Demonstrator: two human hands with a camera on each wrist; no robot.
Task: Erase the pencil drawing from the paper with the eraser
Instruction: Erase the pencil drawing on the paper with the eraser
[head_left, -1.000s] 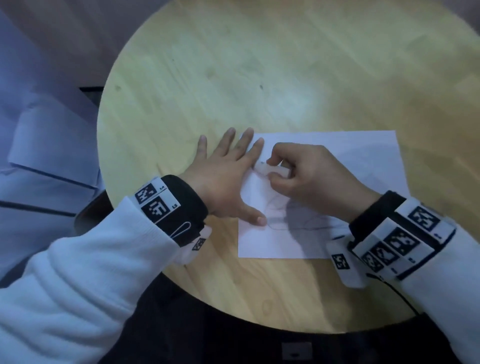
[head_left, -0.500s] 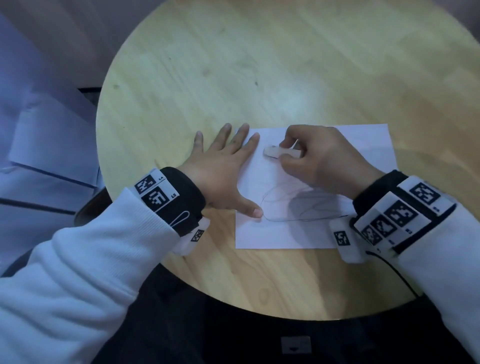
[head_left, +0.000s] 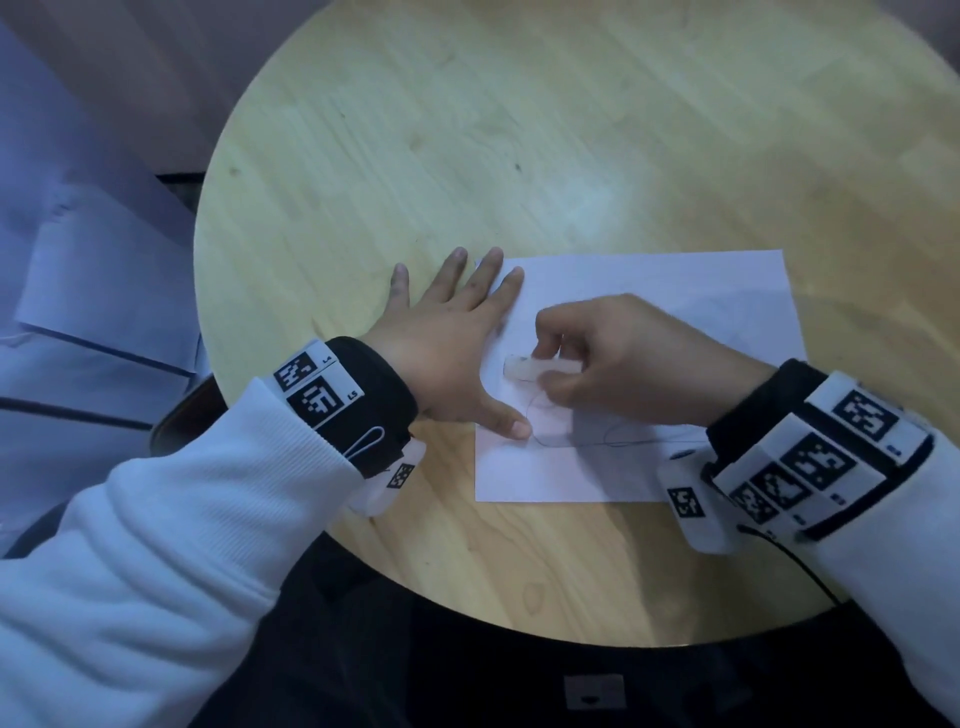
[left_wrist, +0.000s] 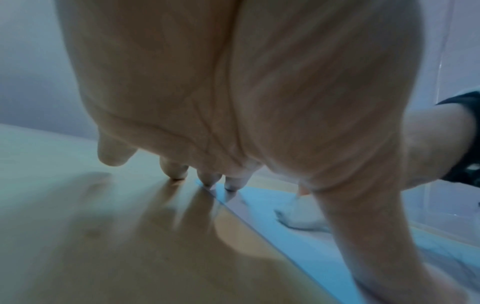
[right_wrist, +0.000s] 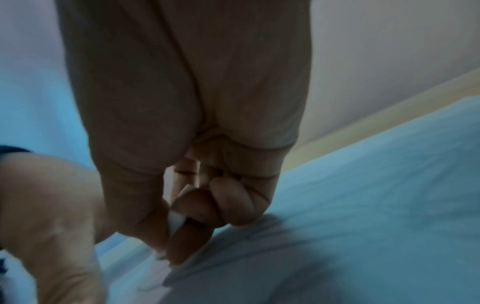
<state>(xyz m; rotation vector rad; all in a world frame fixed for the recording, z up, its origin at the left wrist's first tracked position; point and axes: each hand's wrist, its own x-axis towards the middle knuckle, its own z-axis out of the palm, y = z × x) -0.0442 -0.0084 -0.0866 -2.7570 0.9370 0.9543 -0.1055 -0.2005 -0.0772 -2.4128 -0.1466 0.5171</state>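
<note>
**A:** What is shown on the round pale wooden desk?

**B:** A white rectangular sheet of paper is laid flat on the near half of the desk. A faint pencil drawing of curved lines is seen on its lower left part.

**A:** How are the hands placed?

**B:** The left hand is spread flat, fingers straight. The left edge of the paper is pinned by its thumb and two fingertips, while the other fingers are rested on the bare wood. Nothing is held by it. The right hand is curled around a small white block eraser, which is pinched between thumb and fingers. The eraser's free end is pressed to the paper just above the drawing's left loop, near the left thumb.

**A:** How much of the erasing is done?

**B:** Only part, as far as can be judged. Dark curved lines are plainly left along the bottom of the drawing, beside and under the right wrist. Fainter marks are seen higher on the sheet, to the right of the hand; whether these are rubbed-out lines cannot be told. The remaining loop and long lower stroke are left to be cleared.
</note>
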